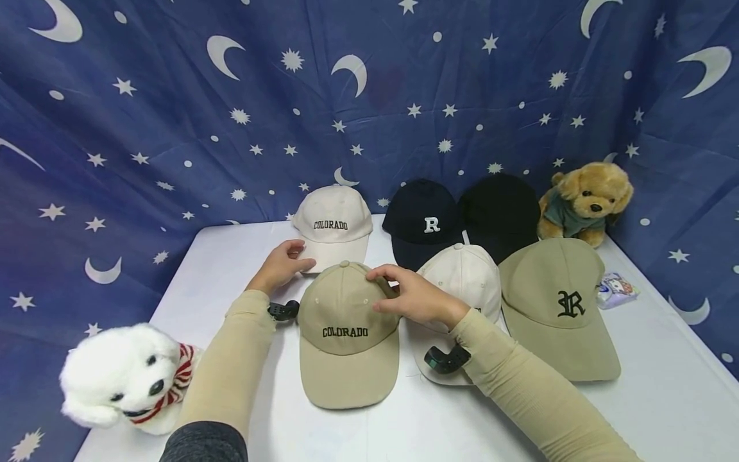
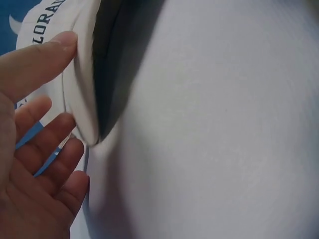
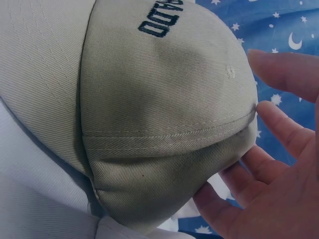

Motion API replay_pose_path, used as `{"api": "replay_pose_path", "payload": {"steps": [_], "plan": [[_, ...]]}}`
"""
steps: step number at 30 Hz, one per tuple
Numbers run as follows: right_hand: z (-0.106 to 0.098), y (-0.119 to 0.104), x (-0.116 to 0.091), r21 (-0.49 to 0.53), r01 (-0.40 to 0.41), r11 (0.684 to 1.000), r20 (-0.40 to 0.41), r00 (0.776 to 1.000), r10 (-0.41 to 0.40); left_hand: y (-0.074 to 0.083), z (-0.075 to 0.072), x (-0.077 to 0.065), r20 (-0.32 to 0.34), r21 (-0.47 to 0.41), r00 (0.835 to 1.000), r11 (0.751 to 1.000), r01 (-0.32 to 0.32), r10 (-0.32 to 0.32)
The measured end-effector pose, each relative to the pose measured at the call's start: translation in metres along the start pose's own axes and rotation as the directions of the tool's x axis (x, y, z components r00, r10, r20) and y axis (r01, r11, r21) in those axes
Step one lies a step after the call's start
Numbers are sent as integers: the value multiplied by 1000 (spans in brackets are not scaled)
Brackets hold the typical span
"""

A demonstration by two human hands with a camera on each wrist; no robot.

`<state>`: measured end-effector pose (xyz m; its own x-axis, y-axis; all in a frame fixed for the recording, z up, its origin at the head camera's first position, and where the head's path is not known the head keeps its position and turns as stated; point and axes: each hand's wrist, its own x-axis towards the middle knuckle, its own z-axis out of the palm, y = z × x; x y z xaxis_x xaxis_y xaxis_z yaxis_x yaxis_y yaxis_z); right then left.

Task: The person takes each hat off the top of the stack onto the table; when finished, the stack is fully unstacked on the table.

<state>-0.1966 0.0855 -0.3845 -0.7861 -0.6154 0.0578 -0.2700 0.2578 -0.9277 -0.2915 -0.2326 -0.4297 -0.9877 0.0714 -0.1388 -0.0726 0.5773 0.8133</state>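
A khaki baseball cap lettered COLORADO (image 1: 346,378) rests in the middle of the table, brim toward me. My right hand (image 1: 424,296) is at the right side of its crown; in the right wrist view the index fingertip meets the crown's edge and the other fingers reach behind it, thumb spread apart. Behind it is a white COLORADO cap (image 1: 335,212). My left hand (image 1: 280,264) is at the left edge of its brim (image 2: 84,99), thumb over the brim and the other fingers loosely bent beside it.
To the right are a navy R cap (image 1: 424,202), a black cap (image 1: 501,208), a second white cap (image 1: 464,276) and a khaki cap with a black R (image 1: 551,346). A brown plush dog (image 1: 597,192) and a small packet (image 1: 618,290) lie beyond; a white plush dog (image 1: 121,372) is at left.
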Motion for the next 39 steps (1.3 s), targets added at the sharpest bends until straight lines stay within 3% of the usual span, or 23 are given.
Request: {"api": "replay_pose_path", "payload": {"steps": [6,21,39], "plan": [[1,1,1,13,-16,1000,5,1000,16,6,5,3,36,-20,999,999,-34,35],[2,2,1,3,-4,1000,2,1000,4,13,8,5,112,-81,993,996,-40,49],[2,-1,-1,28,-12,1000,-9,1000,12,16,12,7,127,-73,990,996,-55,64]]}}
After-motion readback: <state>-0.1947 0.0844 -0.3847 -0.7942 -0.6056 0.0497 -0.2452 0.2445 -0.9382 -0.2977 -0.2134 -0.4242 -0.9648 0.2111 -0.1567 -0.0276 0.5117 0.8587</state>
